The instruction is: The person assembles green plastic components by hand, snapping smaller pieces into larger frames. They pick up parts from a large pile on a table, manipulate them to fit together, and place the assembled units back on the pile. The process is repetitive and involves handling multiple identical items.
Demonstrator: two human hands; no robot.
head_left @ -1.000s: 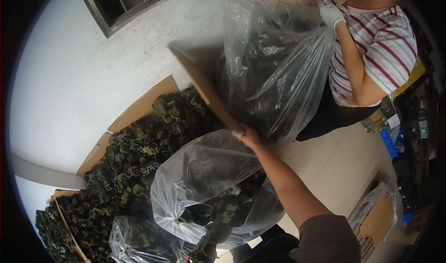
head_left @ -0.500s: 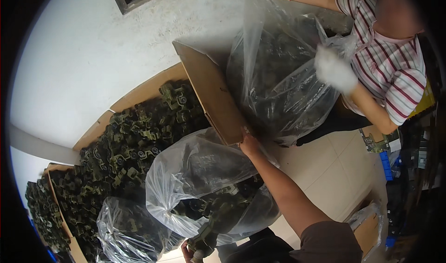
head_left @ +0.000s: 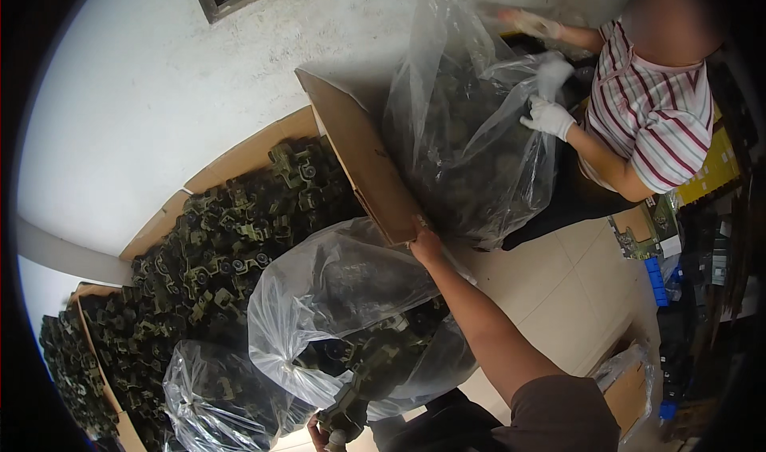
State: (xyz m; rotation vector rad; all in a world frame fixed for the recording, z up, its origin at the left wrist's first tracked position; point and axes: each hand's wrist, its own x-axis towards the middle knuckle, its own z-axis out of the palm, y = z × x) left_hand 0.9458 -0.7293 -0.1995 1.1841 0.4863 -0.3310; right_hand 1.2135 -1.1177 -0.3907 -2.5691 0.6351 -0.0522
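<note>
Our right hand (head_left: 425, 246) has its fingers closed on the lower end of a brown cardboard panel (head_left: 359, 153). Our left hand (head_left: 318, 434), partly cut off by the lower edge, has its fingers curled around a camouflage-green piece (head_left: 348, 410). A small dark mark on the panel's face is too tiny for us to read.

The panel is plain and tilted, standing between a heap of camouflage pieces (head_left: 231, 252), some with wheels, and a large clear bag (head_left: 471, 141). The green piece is in front of the mouth of a nearer plastic bag (head_left: 335, 280). A co-worker in a striped shirt (head_left: 654, 121), wearing white gloves, is at the large bag.

The panel's far end comes near the white wall (head_left: 144, 109); beyond our right forearm we see open tiled floor (head_left: 562, 292).
</note>
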